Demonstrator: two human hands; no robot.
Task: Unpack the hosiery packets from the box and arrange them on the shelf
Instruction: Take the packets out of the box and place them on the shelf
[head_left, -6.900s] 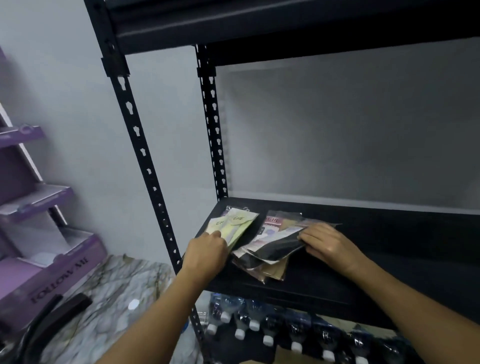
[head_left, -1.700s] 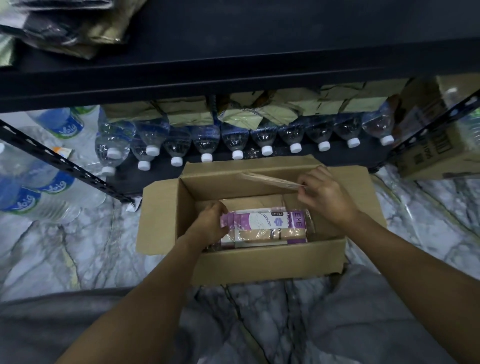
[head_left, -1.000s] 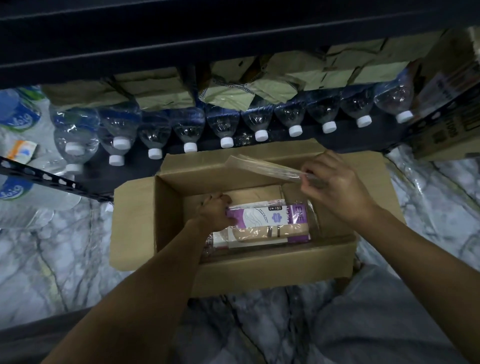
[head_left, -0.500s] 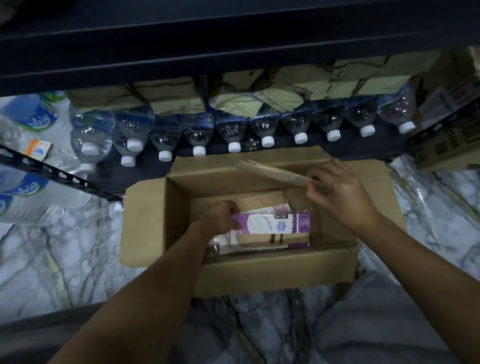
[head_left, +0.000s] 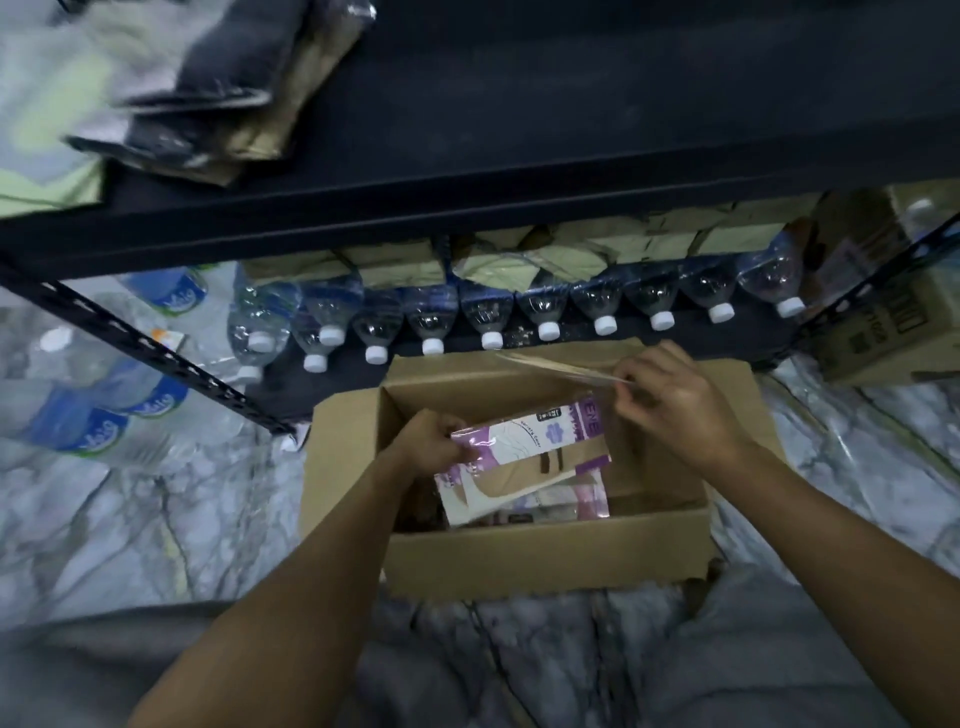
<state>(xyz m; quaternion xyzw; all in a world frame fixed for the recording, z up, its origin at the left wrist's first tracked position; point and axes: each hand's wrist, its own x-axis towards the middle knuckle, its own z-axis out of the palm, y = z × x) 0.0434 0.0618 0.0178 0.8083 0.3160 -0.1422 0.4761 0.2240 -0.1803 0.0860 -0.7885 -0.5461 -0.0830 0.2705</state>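
An open cardboard box (head_left: 545, 561) stands on the marble floor below the black shelf (head_left: 519, 156). My left hand (head_left: 431, 441) grips the left end of a purple and white hosiery packet (head_left: 530, 441), tilted up above the box. More packets (head_left: 524, 506) lie beneath it inside. My right hand (head_left: 675, 405) pinches a thin clear packet (head_left: 556, 366), seen edge-on over the box's far side. Several packets (head_left: 197, 88) lie stacked at the shelf's left end, blurred.
A row of water bottles (head_left: 488, 317) lies on the lower shelf behind the box, with brown paper bundles (head_left: 545, 254) behind them. More bottles (head_left: 104, 405) lie on the floor at left. A printed carton (head_left: 883, 322) stands at right.
My left hand has lifted the purple packet higher out of the box and tilted it. My right hand still holds the thin packet. The view has tipped up, showing the shelf's packets again.
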